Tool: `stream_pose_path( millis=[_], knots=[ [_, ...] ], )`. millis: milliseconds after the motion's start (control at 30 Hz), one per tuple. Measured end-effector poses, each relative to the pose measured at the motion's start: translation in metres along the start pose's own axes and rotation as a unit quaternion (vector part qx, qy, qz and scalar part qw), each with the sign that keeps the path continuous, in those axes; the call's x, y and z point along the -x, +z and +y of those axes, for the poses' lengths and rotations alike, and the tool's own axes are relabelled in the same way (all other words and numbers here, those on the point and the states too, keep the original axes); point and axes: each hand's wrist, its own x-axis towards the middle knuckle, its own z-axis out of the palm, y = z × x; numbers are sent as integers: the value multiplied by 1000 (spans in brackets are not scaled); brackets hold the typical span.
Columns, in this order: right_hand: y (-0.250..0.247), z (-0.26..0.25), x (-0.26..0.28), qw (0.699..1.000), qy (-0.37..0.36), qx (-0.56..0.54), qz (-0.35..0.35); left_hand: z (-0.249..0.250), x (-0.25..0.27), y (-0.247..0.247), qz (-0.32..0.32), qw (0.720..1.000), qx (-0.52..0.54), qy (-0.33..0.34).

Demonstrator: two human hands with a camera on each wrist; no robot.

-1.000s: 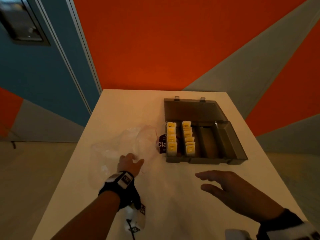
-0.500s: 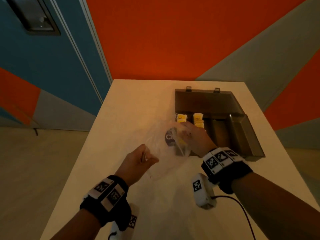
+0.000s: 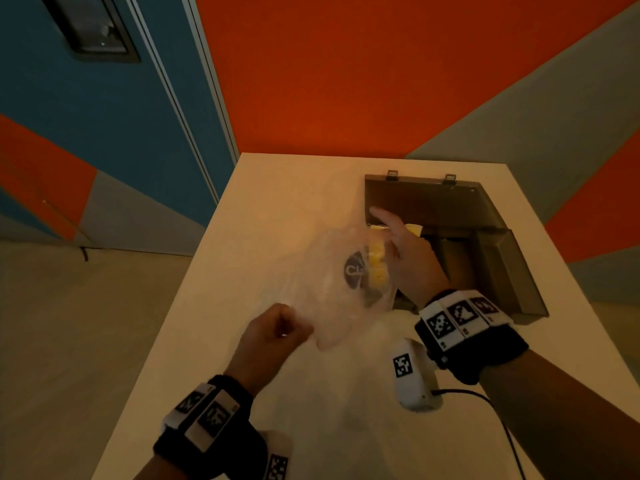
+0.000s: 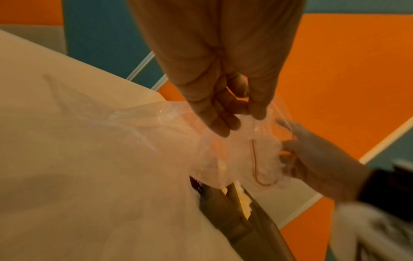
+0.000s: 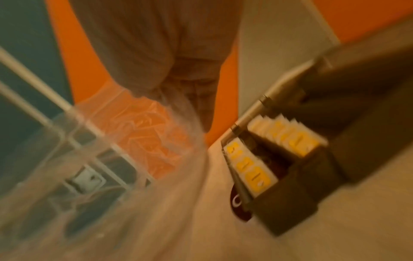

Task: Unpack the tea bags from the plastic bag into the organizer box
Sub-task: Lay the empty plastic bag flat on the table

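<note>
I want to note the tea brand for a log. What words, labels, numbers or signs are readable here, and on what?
"Cl": start of a white word on a dark round label seen through the plastic bag; the rest is cut off.
Yellow tea bags in the organizer box: dark marks, too blurred to read.
Wristbands: square code patterns, no words.

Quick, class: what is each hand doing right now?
Left hand: fingers curled, pinching the plastic bag's edge.
Right hand: at the bag's other side; grip cannot be told.
</note>
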Motion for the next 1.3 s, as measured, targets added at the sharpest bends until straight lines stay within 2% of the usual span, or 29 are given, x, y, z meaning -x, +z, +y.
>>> stream_pose_path(
  millis=[67, 167, 267, 333, 367, 467, 533, 567, 633, 700, 767, 833, 933, 1033, 1100, 1167, 1233, 1300],
  knots=[
    [-5, -4, 7, 993, -52, 98, -28, 0, -3, -12, 90, 996, -20, -3],
    [-11, -11, 16, 984, -62, 157, -54, 7, -13, -31, 215, 962, -166, 28],
    [-4, -12, 23, 983, -46, 164, -67, 26, -22, -37, 253, 911, -313, 90],
    [-1, -10, 27, 985, -40, 151, -67, 35, -25, -35, 257, 899, -325, 141],
    [-2, -9, 29, 986, -34, 141, -77, 36, -26, -35, 255, 902, -313, 153],
    [-7, -1, 34, 989, 5, 81, -123, 29, -20, -38, 201, 944, -194, 173],
    [-13, 3, 38, 992, 62, -25, -111, 16, -6, -40, 141, 970, -77, 183],
    [-17, 2, 40, 987, 94, -85, -99, 8, 2, -39, 111, 975, -64, 183],
    [-26, -2, 42, 976, 123, -158, -87, -9, 9, -37, 65, 977, -115, 165],
    [-32, -7, 41, 979, 97, -147, -107, -19, 5, -33, 51, 981, -149, 111],
    [-37, -14, 39, 977, 74, -137, -143, -17, -5, -27, 56, 990, -100, 87],
    [-43, -17, 38, 972, 77, -153, -160, -3, -14, -23, 76, 992, -27, 98],
    [-52, -10, 37, 961, 85, -225, -135, 15, -23, -23, 67, 989, 39, 127],
    [-54, 0, 41, 931, 82, -318, -158, 14, -27, -30, 61, 990, 80, 99],
    [-52, 5, 45, 921, 78, -316, -215, 5, -29, -35, 34, 992, 114, 52],
    [-39, 8, 47, 941, 76, -180, -275, -7, -31, -38, -13, 986, 165, 10],
    [-18, 13, 46, 959, 76, -89, -259, -15, -31, -37, -55, 980, 188, -23],
    [-1, 19, 42, 970, 56, -124, -202, -21, -29, -35, -92, 975, 197, -55]
  ],
)
